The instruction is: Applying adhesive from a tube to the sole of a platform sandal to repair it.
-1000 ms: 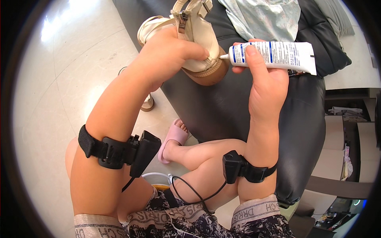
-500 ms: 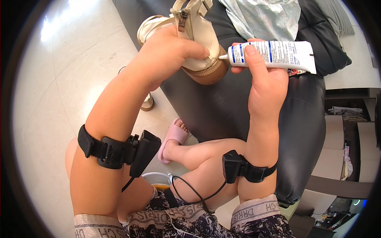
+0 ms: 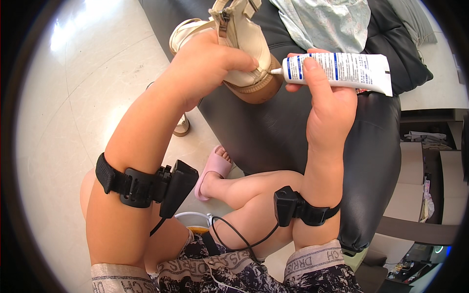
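Observation:
My left hand (image 3: 210, 63) grips a cream sandal (image 3: 246, 41), its thumb pressed on the upper close to the heel. The sandal has a brown sole and a buckled strap. Held level in my right hand (image 3: 330, 100) is a white glue-like tube (image 3: 349, 69) with blue bands and a narrow nozzle. My right thumb lies on the front of the tube, and the other fingers are mostly behind it. The nozzle tip points left at the seam between the sandal's upper and sole, touching it or very close.
A black leather sofa (image 3: 254, 132) lies beneath both hands, with a pale patterned cloth (image 3: 332, 24) on it. The other sandal (image 3: 182, 126) stands on the tiled floor (image 3: 58, 146), partly hidden by my left arm. A white bucket (image 3: 193, 218) is between my legs; shelves (image 3: 410, 171) are at the right.
The tube has shifted slightly right and down, its tail end tipping lower. My right hand has moved with it. My left hand and the sandal have hardly moved.

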Tool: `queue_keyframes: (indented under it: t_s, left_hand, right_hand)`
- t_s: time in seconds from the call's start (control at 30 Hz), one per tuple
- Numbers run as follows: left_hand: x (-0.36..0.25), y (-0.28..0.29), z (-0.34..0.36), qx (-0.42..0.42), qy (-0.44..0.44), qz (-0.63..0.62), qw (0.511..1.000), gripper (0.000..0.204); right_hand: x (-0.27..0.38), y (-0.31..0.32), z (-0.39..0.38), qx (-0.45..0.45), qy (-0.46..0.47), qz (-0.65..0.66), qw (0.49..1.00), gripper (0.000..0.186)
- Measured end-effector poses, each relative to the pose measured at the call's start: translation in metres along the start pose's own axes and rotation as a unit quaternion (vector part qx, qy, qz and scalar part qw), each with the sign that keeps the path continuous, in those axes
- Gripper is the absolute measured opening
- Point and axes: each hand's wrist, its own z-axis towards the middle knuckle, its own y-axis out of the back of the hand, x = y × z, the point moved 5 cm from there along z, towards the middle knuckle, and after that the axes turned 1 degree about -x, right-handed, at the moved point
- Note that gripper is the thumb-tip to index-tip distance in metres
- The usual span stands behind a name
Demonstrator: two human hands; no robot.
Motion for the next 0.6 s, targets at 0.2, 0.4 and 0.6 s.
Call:
queue_keyframes:
  t_s: [0.2, 0.4, 0.6]
  left_hand:
    - [-0.005, 0.0, -0.001, 0.009, -0.013, 0.005, 1.0, 0.036]
    - [-0.007, -0.002, 0.001, 0.015, -0.023, 0.018, 0.999, 0.039]
    - [-0.005, 0.001, 0.007, 0.013, -0.01, 0.054, 0.998, 0.04]
  right_hand:
    - [0.003, 0.0, -0.002, 0.002, -0.008, -0.006, 1.0, 0.027]
    - [0.003, -0.005, -0.007, 0.015, 0.004, -0.008, 1.0, 0.027]
    - [0.001, -0.007, -0.008, 0.017, 0.015, -0.019, 1.0, 0.025]
